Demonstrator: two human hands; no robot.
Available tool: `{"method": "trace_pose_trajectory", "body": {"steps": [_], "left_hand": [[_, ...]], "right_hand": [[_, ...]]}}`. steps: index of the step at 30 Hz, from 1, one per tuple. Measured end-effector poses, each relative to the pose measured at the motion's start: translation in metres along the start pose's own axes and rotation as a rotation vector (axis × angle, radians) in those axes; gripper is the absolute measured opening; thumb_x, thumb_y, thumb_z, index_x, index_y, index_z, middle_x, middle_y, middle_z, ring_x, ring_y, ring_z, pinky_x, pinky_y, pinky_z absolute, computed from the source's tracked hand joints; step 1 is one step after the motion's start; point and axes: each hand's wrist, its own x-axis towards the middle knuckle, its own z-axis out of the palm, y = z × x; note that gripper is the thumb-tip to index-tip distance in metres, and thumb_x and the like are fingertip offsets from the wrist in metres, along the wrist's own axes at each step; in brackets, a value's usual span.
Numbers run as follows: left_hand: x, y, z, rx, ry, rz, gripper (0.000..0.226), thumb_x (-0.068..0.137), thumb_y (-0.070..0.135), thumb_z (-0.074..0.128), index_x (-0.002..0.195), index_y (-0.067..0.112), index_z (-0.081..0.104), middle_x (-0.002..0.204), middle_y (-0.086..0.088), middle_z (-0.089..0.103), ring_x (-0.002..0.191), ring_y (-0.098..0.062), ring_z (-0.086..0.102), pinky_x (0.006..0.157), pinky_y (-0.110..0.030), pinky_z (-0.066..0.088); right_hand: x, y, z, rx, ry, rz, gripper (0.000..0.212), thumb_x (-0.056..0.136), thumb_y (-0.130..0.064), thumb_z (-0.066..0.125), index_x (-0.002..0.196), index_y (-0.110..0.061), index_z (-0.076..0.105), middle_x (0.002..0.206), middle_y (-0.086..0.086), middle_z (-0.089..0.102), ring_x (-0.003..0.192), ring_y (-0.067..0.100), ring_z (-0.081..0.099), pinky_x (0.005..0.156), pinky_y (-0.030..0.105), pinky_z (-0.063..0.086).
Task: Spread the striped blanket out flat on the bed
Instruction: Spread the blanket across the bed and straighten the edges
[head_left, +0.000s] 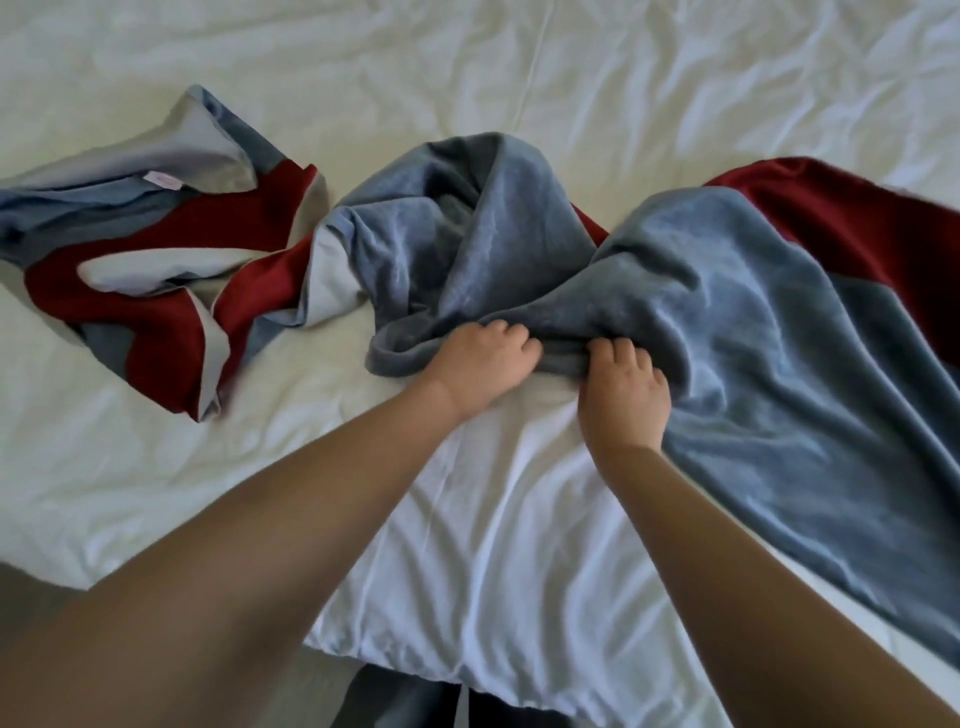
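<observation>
**Blue-grey fleece in a twist: what could go wrong**

Closest to us lies a white cloth (493, 545), under our arms. We cannot tell if it is our top or a bit of bedding. If a pull catches it, it could come along too.

Just past it, our left hand (485, 364) and our right hand (623, 395) sit side by side. The fingers of both are curled tight round the blue-grey edge of the striped blanket (727, 322). Both hands hold almost the same little bit. We think that is the first danger. If we pull from there, only that bit may move and the rest may stay in a lump.

Beyond our hands the blanket lies on the bed (156, 493), not flat at all. One part runs off to the right. A tall fold stands in the middle. A red, grey and blue heap is bunched up on the left, with a small pink label (165, 180) on it. The middle looks twisted like a rope, so a hard tug could make the twist tighter. A big shake could flip the left heap over on itself.

Farther away the bed is white and wrinkled, and a drag could wrinkle it more.
</observation>
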Motion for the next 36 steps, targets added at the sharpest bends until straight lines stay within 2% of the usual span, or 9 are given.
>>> {"method": "trace_pose_trajectory", "body": {"steps": [2, 4, 11, 16, 20, 23, 27, 32, 36], "left_hand": [[-0.007, -0.013, -0.006, 0.007, -0.028, 0.004, 0.011, 0.068, 0.011, 0.064, 0.063, 0.02, 0.067, 0.058, 0.002, 0.06, 0.051, -0.015, 0.06, 0.04, -0.022, 0.046], [-0.018, -0.025, -0.009, 0.012, -0.057, 0.012, 0.013, 0.059, 0.01, 0.075, 0.062, 0.019, 0.065, 0.057, 0.001, 0.06, 0.05, -0.017, 0.06, 0.042, -0.023, 0.046], [-0.065, -0.04, -0.016, 0.018, -0.208, -0.027, 0.026, 0.046, 0.006, 0.087, 0.056, 0.013, 0.064, 0.052, -0.004, 0.059, 0.048, -0.022, 0.061, 0.04, -0.025, 0.048], [-0.099, -0.017, -0.009, -0.033, -0.297, 0.017, 0.034, 0.032, 0.005, 0.09, 0.051, 0.013, 0.063, 0.048, -0.003, 0.056, 0.039, -0.021, 0.055, 0.036, -0.024, 0.042], [-0.116, 0.003, -0.005, -0.088, -0.348, 0.029, 0.035, 0.029, 0.006, 0.087, 0.052, 0.015, 0.063, 0.048, -0.001, 0.056, 0.04, -0.02, 0.055, 0.038, -0.023, 0.043], [-0.119, 0.008, -0.011, -0.154, -0.37, 0.022, 0.03, 0.035, 0.015, 0.08, 0.06, 0.018, 0.064, 0.052, 0.002, 0.056, 0.045, -0.02, 0.056, 0.041, -0.025, 0.046], [-0.104, 0.004, -0.028, -0.22, -0.314, 0.072, 0.022, 0.048, 0.028, 0.069, 0.066, 0.021, 0.06, 0.059, 0.006, 0.056, 0.052, -0.017, 0.056, 0.046, -0.025, 0.045], [-0.033, -0.011, -0.046, -0.189, -0.102, -0.083, 0.023, 0.062, 0.01, 0.073, 0.084, 0.011, 0.065, 0.075, -0.005, 0.06, 0.066, -0.026, 0.059, 0.049, -0.032, 0.047], [0.043, -0.029, -0.05, -0.167, 0.013, -0.102, 0.024, 0.083, 0.006, 0.057, 0.106, 0.009, 0.064, 0.098, -0.008, 0.062, 0.09, -0.028, 0.06, 0.066, -0.039, 0.05]], "right_hand": [[0.005, -0.005, 0.001, 0.057, -0.032, -0.002, 0.02, 0.088, -0.003, 0.048, 0.103, -0.009, 0.06, 0.101, 0.011, 0.061, 0.092, 0.031, 0.056, 0.071, 0.037, 0.042], [0.005, -0.016, 0.002, 0.129, -0.063, -0.031, 0.022, 0.085, -0.002, 0.047, 0.1, -0.009, 0.061, 0.1, 0.011, 0.062, 0.093, 0.031, 0.055, 0.069, 0.036, 0.042], [-0.047, -0.055, 0.004, 0.407, -0.225, -0.139, 0.025, 0.074, -0.003, 0.05, 0.094, -0.01, 0.063, 0.097, 0.011, 0.063, 0.094, 0.032, 0.056, 0.071, 0.035, 0.045], [-0.069, -0.051, 0.0, 0.383, -0.418, -0.308, 0.02, 0.074, -0.002, 0.051, 0.09, -0.011, 0.059, 0.092, 0.008, 0.059, 0.087, 0.027, 0.056, 0.061, 0.028, 0.036], [-0.076, -0.042, -0.006, 0.368, -0.556, -0.379, 0.019, 0.077, -0.005, 0.052, 0.092, -0.013, 0.06, 0.092, 0.006, 0.059, 0.084, 0.025, 0.055, 0.061, 0.029, 0.039], [-0.079, -0.035, -0.012, 0.383, -0.598, -0.445, 0.021, 0.081, -0.006, 0.052, 0.099, -0.014, 0.06, 0.099, 0.007, 0.058, 0.09, 0.026, 0.055, 0.066, 0.032, 0.043], [-0.066, -0.014, -0.023, 0.465, -0.503, -0.497, 0.024, 0.085, -0.01, 0.051, 0.105, -0.018, 0.063, 0.105, 0.005, 0.057, 0.094, 0.028, 0.057, 0.072, 0.033, 0.047], [-0.006, 0.017, -0.048, 0.479, -0.211, -0.387, 0.028, 0.086, -0.007, 0.05, 0.106, -0.02, 0.064, 0.106, 0.005, 0.059, 0.098, 0.028, 0.056, 0.069, 0.036, 0.048], [0.067, 0.031, -0.063, 0.388, -0.034, -0.293, 0.032, 0.086, 0.0, 0.047, 0.106, -0.016, 0.065, 0.106, 0.006, 0.061, 0.102, 0.026, 0.054, 0.067, 0.035, 0.046]]}}
